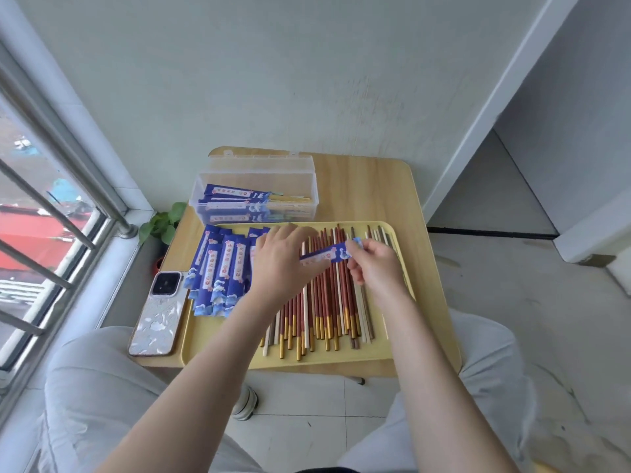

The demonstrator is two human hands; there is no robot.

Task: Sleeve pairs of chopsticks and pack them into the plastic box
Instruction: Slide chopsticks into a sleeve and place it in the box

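Observation:
A blue paper sleeve [324, 255] hangs level above the loose chopsticks [327, 302], which lie in a row on the yellow tray [341, 358]. My right hand [372, 264] pinches the sleeve's right end. My left hand [280, 257] is at its left end, fingers reaching over the chopsticks; its grip is hidden. A pile of empty blue sleeves [218, 271] lies on the tray's left side. The clear plastic box [254, 196] stands open behind the tray with several sleeved pairs inside.
A phone [158, 314] lies on the wooden table [368, 186] left of the tray. A small potted plant [162, 225] sits by the window rail at the left. My knees flank the table's near edge.

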